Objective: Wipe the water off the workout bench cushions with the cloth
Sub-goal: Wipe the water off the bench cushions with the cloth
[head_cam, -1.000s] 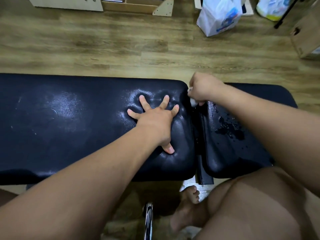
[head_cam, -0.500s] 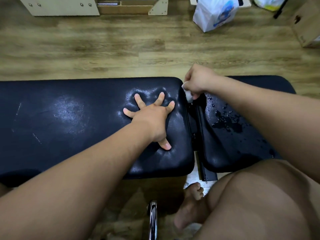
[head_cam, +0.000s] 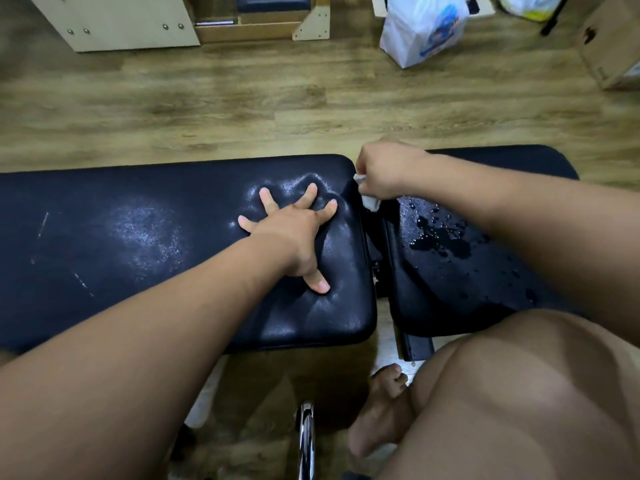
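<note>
A long black bench cushion (head_cam: 138, 244) runs across the left and middle, and a shorter black seat cushion (head_cam: 446, 282) lies to its right across a narrow gap. My left hand (head_cam: 294, 233) presses flat on the long cushion near its right end, fingers spread, denting the padding. My right hand (head_cam: 384, 171) is closed on a small white cloth (head_cam: 369, 199) at the far end of the gap, only a bit of cloth showing below the fist. Water puddles and drops (head_cam: 440, 237) sit on the seat cushion. The long cushion shows a dull damp sheen.
Wooden floor lies beyond the bench. A white plastic bag (head_cam: 422, 26) and a cardboard box (head_cam: 613, 46) stand at the far right, a wooden furniture piece (head_cam: 114, 22) at the far left. My bare knee (head_cam: 519, 393) and foot (head_cam: 384, 407) are at the lower right, beside a chrome tube (head_cam: 306, 441).
My right hand with the cloth has stayed at the far end of the gap between the cushions. My left hand has stayed pressed in place; the view has shifted slightly.
</note>
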